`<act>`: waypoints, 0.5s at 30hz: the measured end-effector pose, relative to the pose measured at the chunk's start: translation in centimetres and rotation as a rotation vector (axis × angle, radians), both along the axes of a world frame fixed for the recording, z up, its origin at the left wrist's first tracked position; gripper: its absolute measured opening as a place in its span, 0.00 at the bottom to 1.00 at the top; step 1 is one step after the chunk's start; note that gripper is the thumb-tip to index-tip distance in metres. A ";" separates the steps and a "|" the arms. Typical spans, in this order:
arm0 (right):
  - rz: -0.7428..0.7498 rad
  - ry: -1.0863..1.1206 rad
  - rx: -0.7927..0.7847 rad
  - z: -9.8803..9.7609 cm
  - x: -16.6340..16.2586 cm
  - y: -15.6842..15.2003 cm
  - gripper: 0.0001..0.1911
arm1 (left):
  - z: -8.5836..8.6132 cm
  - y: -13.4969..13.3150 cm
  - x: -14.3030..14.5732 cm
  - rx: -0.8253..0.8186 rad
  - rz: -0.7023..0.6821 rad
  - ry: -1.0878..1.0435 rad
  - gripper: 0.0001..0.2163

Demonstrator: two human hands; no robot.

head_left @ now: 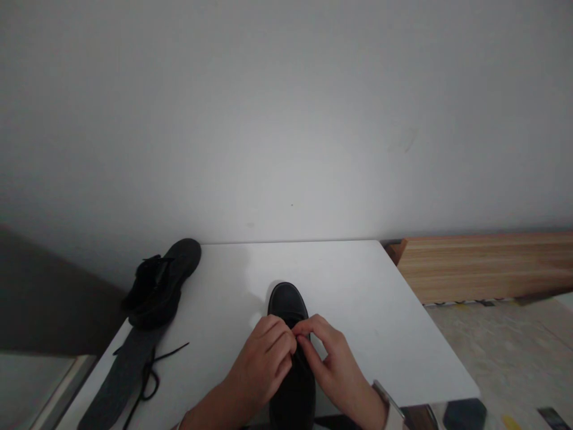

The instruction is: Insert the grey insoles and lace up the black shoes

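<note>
A black shoe [289, 304] lies on the white table [358, 298] in front of me, toe pointing away. My left hand [264, 361] and my right hand [329, 361] rest on top of it. Both hands have fingers curled and pinched together over the lacing area. What they pinch is too small and dark to make out. A watch strap shows on my right wrist.
A second black shoe [163, 283] sits at the table's far left corner. A dark insole [119, 376] and a loose black lace [150, 373] lie at the left front. A wooden bench [483, 266] stands to the right by the wall.
</note>
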State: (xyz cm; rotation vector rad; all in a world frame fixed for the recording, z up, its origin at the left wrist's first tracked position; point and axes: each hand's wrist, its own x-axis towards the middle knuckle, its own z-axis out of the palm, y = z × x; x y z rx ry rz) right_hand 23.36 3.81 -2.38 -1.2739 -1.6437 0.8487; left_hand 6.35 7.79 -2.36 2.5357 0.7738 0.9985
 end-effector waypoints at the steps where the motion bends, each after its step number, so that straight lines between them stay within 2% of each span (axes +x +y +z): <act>1: -0.010 0.012 -0.009 -0.1 0.0 0.1 0.09 | -0.2 0.0 0.2 0.049 0.014 0.016 0.13; 5: -0.033 0.090 -0.104 -0.3 0.3 0.8 0.08 | -1.1 -0.1 0.9 0.176 0.024 0.011 0.10; 9: 0.026 0.134 -0.196 -0.4 0.9 1.3 0.09 | -1.7 -0.2 0.8 0.226 0.034 -0.052 0.09; 15: 0.029 0.099 -0.140 -0.3 0.9 1.5 0.06 | -2.4 -0.4 -0.3 0.166 0.080 -0.113 0.08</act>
